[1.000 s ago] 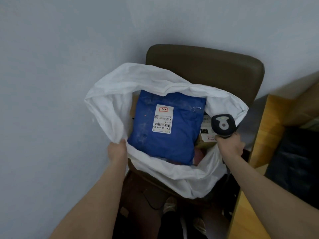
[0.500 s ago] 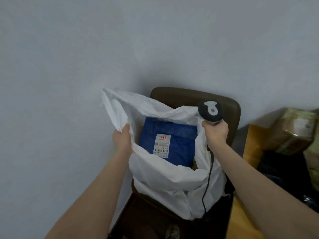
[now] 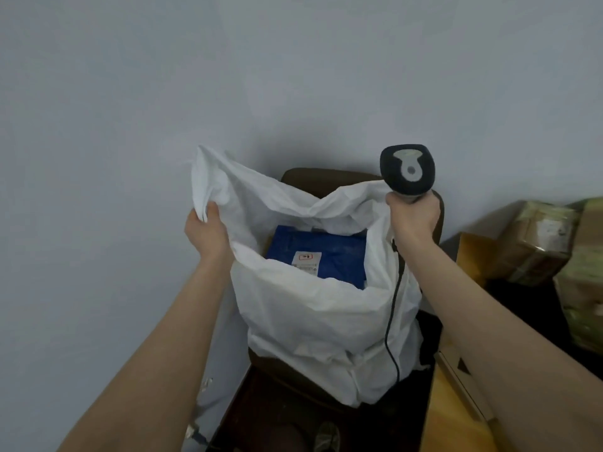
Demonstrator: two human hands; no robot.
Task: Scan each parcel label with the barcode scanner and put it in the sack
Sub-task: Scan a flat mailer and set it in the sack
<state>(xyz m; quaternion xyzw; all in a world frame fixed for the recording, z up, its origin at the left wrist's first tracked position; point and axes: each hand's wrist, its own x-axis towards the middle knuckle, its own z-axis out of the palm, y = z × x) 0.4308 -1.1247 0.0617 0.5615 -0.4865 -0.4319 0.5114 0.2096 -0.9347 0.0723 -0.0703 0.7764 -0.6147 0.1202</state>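
To the left of both hands I saw only the plain pale wall point(image 3: 130, 125). My left hand point(image 3: 207, 234) was clenched round the left rim of the white sack point(image 3: 310, 321), with a fold of the cloth bunched in the fist and lifted up. Between the two hands the sack's mouth gaped open, its near edge sagging lower than the held corners. Down inside, below and between the hands, lay the blue parcel point(image 3: 332, 256), with its white label point(image 3: 306, 258) facing up. The near rim of the sack covered the lower part of the label, and I could not read the print. The sack stood on a dark brown chair point(image 3: 313, 181), whose backrest showed beyond the hands, against the wall. My right hand point(image 3: 412, 218) was wrapped round the handle of the barcode scanner point(image 3: 408, 169), the dark head standing above the fist with its grey top towards me. The right rim of the sack rose to that fist and touched it. Whether the fingers pinched the cloth too I could not tell. A black cable point(image 3: 393, 314) hung from under the right hand down the outside of the sack. To the right of the right hand sat tape-wrapped cardboard boxes point(image 3: 535, 243), and below the right forearm was a yellow wooden surface point(image 3: 450, 419).
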